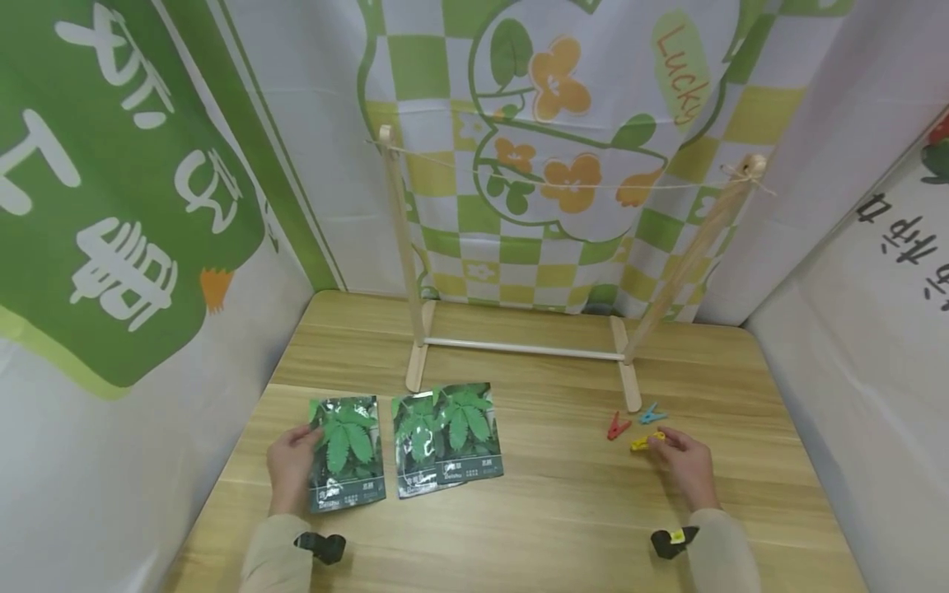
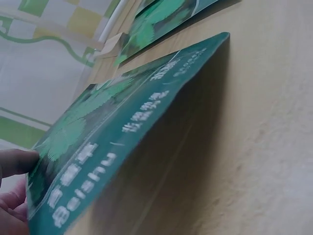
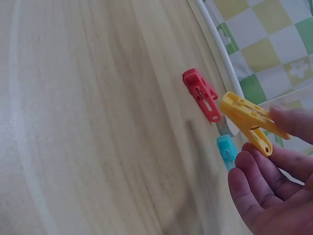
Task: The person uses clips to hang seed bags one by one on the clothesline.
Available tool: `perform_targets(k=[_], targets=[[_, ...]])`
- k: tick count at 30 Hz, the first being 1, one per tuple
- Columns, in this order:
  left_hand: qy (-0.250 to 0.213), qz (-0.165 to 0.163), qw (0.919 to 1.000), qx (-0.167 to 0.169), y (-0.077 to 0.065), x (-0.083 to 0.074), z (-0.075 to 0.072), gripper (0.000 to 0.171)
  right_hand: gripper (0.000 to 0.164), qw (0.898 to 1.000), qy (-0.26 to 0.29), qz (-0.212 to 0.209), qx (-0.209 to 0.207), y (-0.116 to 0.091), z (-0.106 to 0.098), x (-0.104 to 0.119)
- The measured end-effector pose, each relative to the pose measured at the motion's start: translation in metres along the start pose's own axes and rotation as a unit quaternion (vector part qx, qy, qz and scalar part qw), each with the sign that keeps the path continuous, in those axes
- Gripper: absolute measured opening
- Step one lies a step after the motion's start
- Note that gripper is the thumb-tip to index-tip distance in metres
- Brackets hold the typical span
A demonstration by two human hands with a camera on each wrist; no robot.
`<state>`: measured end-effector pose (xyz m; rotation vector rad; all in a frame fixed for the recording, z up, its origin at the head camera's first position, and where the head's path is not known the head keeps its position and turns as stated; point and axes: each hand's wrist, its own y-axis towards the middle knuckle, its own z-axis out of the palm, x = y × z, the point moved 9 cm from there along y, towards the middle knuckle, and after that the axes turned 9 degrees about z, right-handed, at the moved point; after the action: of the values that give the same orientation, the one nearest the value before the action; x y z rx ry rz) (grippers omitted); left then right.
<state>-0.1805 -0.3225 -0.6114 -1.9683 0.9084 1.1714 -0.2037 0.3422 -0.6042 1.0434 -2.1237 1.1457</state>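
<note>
My left hand (image 1: 292, 463) pinches the left edge of a green seed packet (image 1: 347, 453) printed with leaves. In the left wrist view this packet (image 2: 112, 127) is tilted, its near edge raised off the table. Two more seed packets (image 1: 467, 432) lie overlapping just to its right. Between thumb and fingers, my right hand (image 1: 685, 465) holds a yellow clothespin (image 3: 247, 120) by its handle ends. Close by on the table are a red clothespin (image 3: 202, 95) and a blue clothespin (image 3: 227, 152), the latter partly hidden by fingers in the right wrist view.
A wooden frame with two posts (image 1: 404, 239) stands at the back of the table (image 1: 549, 519). A thin string (image 1: 549, 183) runs between the post tops, and a white bar (image 1: 522, 349) joins their feet. Patterned cloth (image 1: 511, 272) hangs behind.
</note>
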Motion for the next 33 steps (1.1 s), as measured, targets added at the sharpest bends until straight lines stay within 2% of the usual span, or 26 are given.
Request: perform_targets(k=[10, 15, 18, 23, 28, 33], targets=[[-0.013, -0.011, 0.9998, -0.014, 0.007, -0.013, -0.011, 0.051, 0.055, 0.999, -0.012, -0.038, 0.008, -0.003, 0.0, 0.02], [-0.027, -0.017, 0.9994, -0.015, 0.012, -0.02, -0.011, 0.052, 0.054, 0.999, 0.001, -0.036, -0.025, -0.002, -0.009, 0.026], [-0.026, -0.004, 0.9995, -0.017, 0.014, -0.032, -0.012, 0.051, 0.055, 0.998, 0.023, -0.025, -0.047, -0.003, -0.015, 0.027], [-0.018, 0.036, 0.9987, -0.031, 0.017, -0.058, -0.017, 0.045, 0.053, 0.995, 0.072, -0.02, -0.061, -0.005, -0.019, 0.034], [-0.051, 0.035, 0.9976, -0.032, 0.021, -0.075, -0.017, 0.044, 0.05, 0.991, 0.107, -0.038, -0.074, -0.011, -0.022, 0.047], [-0.052, 0.035, 0.9976, -0.031, 0.026, -0.088, -0.02, 0.041, 0.05, 0.988, 0.123, -0.051, -0.078, -0.018, -0.024, 0.062]])
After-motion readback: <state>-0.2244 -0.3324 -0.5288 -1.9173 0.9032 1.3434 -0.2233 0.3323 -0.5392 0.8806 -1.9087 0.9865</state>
